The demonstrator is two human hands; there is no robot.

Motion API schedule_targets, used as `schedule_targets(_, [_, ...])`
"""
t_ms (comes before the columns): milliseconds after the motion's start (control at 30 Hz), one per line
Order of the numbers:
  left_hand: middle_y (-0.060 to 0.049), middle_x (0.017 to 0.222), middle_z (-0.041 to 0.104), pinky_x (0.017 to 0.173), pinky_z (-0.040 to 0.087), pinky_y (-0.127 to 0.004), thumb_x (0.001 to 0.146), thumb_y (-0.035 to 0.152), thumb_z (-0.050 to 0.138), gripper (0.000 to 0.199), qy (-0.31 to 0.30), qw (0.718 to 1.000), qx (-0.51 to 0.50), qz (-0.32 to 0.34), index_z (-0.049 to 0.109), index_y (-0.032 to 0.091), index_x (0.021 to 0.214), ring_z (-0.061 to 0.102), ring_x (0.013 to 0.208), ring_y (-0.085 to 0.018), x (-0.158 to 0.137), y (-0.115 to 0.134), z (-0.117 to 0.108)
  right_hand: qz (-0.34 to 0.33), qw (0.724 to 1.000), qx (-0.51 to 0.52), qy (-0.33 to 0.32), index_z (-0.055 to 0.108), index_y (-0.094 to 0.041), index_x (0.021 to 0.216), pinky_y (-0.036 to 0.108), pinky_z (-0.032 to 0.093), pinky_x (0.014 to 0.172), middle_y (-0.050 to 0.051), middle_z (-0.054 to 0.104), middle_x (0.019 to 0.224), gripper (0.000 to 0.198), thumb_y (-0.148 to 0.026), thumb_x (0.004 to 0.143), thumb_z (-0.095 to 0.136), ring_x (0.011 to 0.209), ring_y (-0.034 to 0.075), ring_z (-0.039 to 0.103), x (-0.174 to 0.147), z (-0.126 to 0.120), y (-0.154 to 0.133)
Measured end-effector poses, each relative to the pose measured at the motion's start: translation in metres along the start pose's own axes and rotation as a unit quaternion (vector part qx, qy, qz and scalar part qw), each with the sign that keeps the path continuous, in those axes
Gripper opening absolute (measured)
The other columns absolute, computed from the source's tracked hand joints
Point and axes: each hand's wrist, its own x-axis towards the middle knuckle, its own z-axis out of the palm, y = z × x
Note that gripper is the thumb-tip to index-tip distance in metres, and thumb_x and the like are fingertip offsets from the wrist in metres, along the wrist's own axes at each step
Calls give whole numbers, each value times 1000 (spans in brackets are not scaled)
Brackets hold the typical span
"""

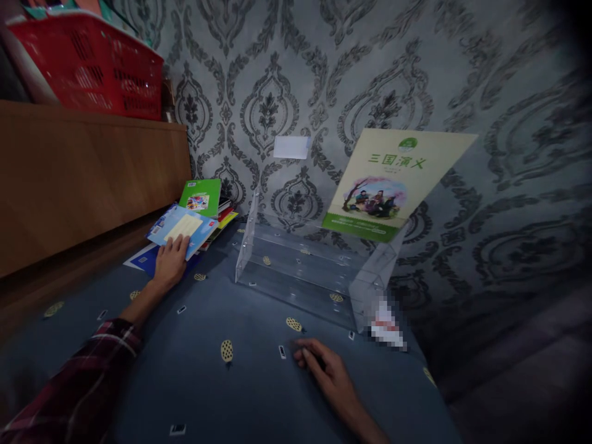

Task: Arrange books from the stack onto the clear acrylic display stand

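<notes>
My left hand (170, 262) lies over the near edge of a light blue book (200, 233), fingers stretched across its cover; the thumb is hidden. That book rests at an angle on a stack, partly over a green book (210, 194) and a dark blue book (144, 261). My right hand (326, 376) hovers near or rests on the blue cloth, fingers curled and pressed together, with nothing visible in them. In front of it stands a clear plastic rack (296, 277) with stepped shelves. A cream and green book (374, 185) leans upright at the rack's right rear.
A blue cloth (208, 370) with pineapple prints covers the surface. Patterned wallpaper (305, 74) rises behind, with a white plate (291, 147) on it. At the left, a red basket (92, 68) sits on a wooden ledge (92, 179). A blurred white item (388, 330) lies beside the rack.
</notes>
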Motion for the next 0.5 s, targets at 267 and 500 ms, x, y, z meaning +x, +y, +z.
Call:
schedule_targets(267, [-15, 162, 43, 116, 40, -51, 85, 9, 42, 72, -21, 1000, -6, -5, 41, 16, 156, 41, 148, -36, -31, -7, 9, -14, 1000, 5, 9, 74, -18, 99, 39, 59, 75, 11, 75, 82, 68, -80, 86, 52, 75, 24, 70, 1, 2, 5])
schedule_targets(500, [-15, 157, 49, 110, 47, -46, 85, 9, 42, 68, -52, 999, -3, 1, 45, 17, 153, 47, 143, -33, -54, -8, 2, -16, 1000, -4, 5, 73, -17, 103, 38, 58, 77, 11, 75, 83, 66, -77, 89, 51, 77, 24, 70, 0, 2, 6])
